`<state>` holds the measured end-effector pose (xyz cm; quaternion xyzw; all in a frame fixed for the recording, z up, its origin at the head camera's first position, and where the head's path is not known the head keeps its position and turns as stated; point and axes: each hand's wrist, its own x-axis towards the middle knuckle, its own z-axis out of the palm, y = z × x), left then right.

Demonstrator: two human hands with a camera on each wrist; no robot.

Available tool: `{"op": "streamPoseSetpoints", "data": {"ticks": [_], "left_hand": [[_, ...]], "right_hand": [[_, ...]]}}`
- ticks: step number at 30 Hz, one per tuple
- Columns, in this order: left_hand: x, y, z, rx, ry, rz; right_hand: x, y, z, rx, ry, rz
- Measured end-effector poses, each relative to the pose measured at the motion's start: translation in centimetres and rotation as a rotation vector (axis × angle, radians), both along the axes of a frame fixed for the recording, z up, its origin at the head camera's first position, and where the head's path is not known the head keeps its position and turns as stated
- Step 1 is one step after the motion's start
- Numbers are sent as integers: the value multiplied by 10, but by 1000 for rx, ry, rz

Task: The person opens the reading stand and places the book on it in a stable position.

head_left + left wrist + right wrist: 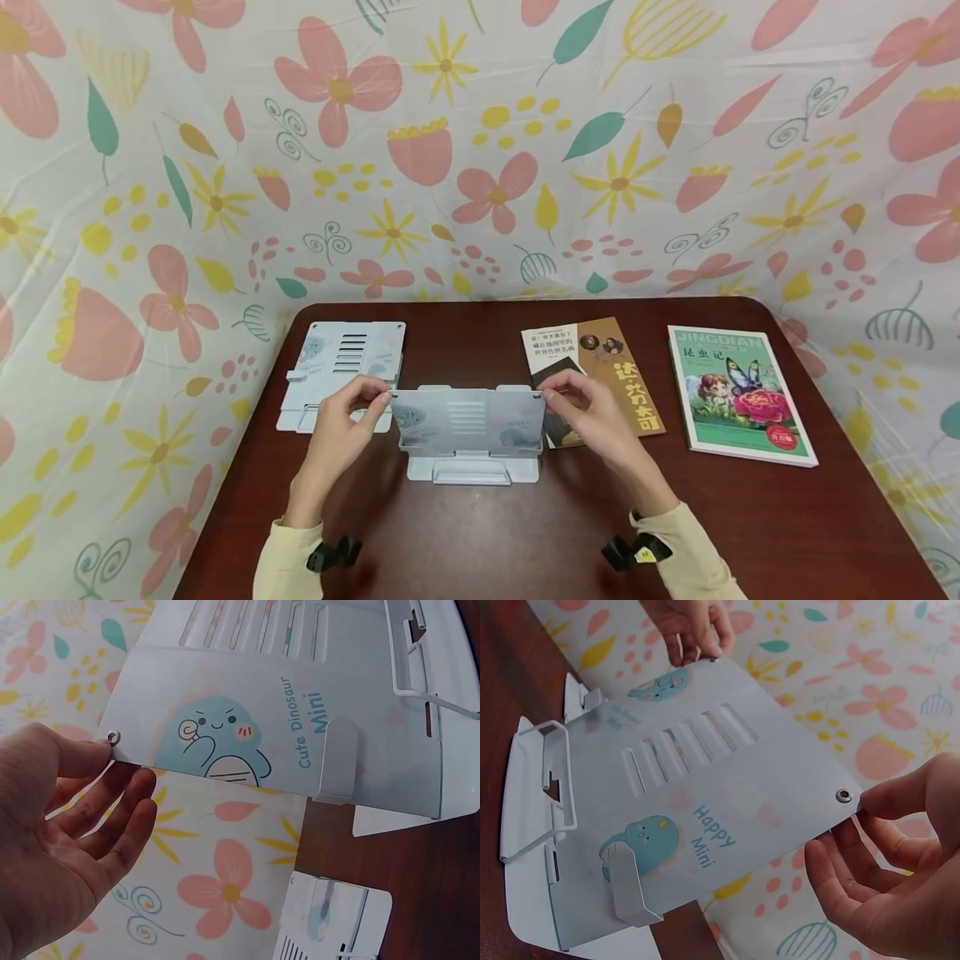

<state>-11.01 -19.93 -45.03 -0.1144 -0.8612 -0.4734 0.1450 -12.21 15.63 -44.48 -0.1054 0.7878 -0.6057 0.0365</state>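
Observation:
A white book stand with blue dinosaur prints and slots stands upright on the table, its panel raised from the base. My left hand pinches the panel's upper left corner between thumb and fingers, beside a small rivet in the left wrist view. At the upper right corner, my right hand pinches the edge the same way, thumb on the front face. Low on the panel, a wire bracket and a small white clip show in the right wrist view.
A second white book stand lies folded at the back left. Behind my right hand lies a brown and white book, and farther right a green book with a butterfly cover. A floral curtain borders the dark table.

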Motion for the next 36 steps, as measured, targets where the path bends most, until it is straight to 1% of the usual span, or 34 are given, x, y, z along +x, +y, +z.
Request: {"op": "streamPoseSetpoints", "data": {"ticks": [3, 5, 12, 16, 19, 24, 28, 32, 36], "left_hand": [[6, 0, 2, 10, 9, -16], [10, 0, 2, 14, 9, -20], [23, 0, 2, 34, 1, -8], [30, -1, 1, 48, -3, -14], [35, -2, 1, 47, 6, -22], [45, -3, -1, 17, 55, -20], [56, -1, -3, -17, 104, -5], [67, 0, -5, 0, 104, 7], [75, -1, -9, 13, 94, 17]], "right_hand": [[6, 1, 1, 9, 31, 11], [11, 2, 2, 16, 33, 15], [23, 2, 6, 12, -6, 42], [29, 3, 5, 6, -18, 51], [32, 3, 3, -7, -10, 58], [40, 4, 0, -18, 14, 66], [50, 5, -4, -56, -16, 80], [59, 7, -6, -87, -30, 104], [67, 8, -8, -117, -32, 129]]}}
